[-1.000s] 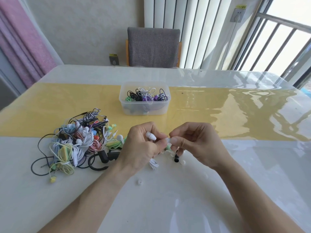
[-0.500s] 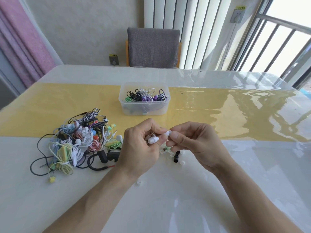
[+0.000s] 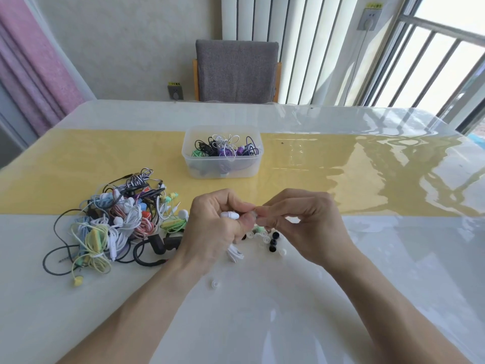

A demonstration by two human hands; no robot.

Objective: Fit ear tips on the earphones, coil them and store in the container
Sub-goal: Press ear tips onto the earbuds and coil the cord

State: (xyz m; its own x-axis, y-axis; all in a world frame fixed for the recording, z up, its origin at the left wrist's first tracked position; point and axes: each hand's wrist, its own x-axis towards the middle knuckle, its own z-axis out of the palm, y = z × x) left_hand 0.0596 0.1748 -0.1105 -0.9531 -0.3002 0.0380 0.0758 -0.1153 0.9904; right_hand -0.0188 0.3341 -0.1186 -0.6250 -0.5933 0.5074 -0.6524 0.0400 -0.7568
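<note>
My left hand (image 3: 215, 229) grips a white earphone (image 3: 230, 214), whose white cable (image 3: 235, 253) hangs down to the table below it. My right hand (image 3: 301, 222) pinches a small clear ear tip (image 3: 254, 213) against the earphone's end, fingertips meeting between the two hands. Loose ear tips (image 3: 265, 239), white, green and black, lie on the table just under the hands. One more white tip (image 3: 214, 284) lies nearer to me. The clear plastic container (image 3: 221, 166) with several coiled earphones stands beyond the hands on the yellow strip.
A tangled pile of earphones (image 3: 115, 222) in many colours lies to the left of my left hand. A grey chair (image 3: 236, 70) stands at the table's far side. The glossy table (image 3: 367, 271) stretches to the right.
Both hands have stayed together over the loose tips. The white earphone has turned in my left hand and my right fingers have closed in on its end.
</note>
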